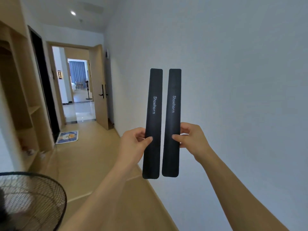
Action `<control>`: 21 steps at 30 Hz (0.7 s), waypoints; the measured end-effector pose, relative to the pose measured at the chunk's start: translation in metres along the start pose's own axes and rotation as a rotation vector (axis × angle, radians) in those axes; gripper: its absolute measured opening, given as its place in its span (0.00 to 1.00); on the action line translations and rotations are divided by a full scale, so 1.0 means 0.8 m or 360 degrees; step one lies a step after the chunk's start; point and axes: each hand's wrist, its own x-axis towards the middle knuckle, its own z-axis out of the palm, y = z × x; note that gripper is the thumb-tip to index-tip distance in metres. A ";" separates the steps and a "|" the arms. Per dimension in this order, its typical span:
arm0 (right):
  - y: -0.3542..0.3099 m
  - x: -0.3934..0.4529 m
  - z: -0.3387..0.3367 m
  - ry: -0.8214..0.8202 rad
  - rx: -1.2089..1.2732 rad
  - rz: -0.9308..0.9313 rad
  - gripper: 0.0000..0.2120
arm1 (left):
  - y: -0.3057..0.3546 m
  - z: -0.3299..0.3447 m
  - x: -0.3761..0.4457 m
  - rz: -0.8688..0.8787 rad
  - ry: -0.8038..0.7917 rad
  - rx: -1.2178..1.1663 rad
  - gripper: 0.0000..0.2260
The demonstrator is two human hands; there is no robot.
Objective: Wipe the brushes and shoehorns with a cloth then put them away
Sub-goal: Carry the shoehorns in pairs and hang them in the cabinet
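Two long flat black shoehorns, each printed "Shoehorn", stand upright side by side in the air in front of a white wall. My left hand [135, 140] pinches the left shoehorn [154, 104] a little below its middle, thumb on the front. My right hand [191, 137] pinches the right shoehorn [173, 100] at the same height. A narrow gap separates the two. No cloth and no brush is in view.
A black fan grille [33, 197] sits at the lower left. Wooden shelving [21, 100] lines the left wall, with a small mat [67, 137] on the wooden floor. An open door [100, 87] leads down the hallway. The white wall [233, 80] fills the right.
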 end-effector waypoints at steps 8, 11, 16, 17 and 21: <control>0.064 0.214 0.055 -0.0254 0.0147 -0.0093 0.14 | -0.071 0.016 0.166 -0.0099 0.0269 0.0191 0.04; 0.077 0.287 0.071 -0.0351 0.0191 -0.0124 0.14 | -0.093 0.022 0.228 -0.0109 0.0354 0.0238 0.04; 0.105 0.381 0.106 -0.0441 0.0258 -0.0151 0.13 | -0.141 0.024 0.307 -0.0117 0.0468 0.0283 0.05; 0.111 0.398 0.114 -0.0457 0.0267 -0.0158 0.13 | -0.151 0.024 0.322 -0.0119 0.0482 0.0281 0.05; 0.136 0.466 0.149 -0.0464 0.0252 -0.0162 0.15 | -0.201 0.021 0.387 -0.0118 0.0518 0.0301 0.06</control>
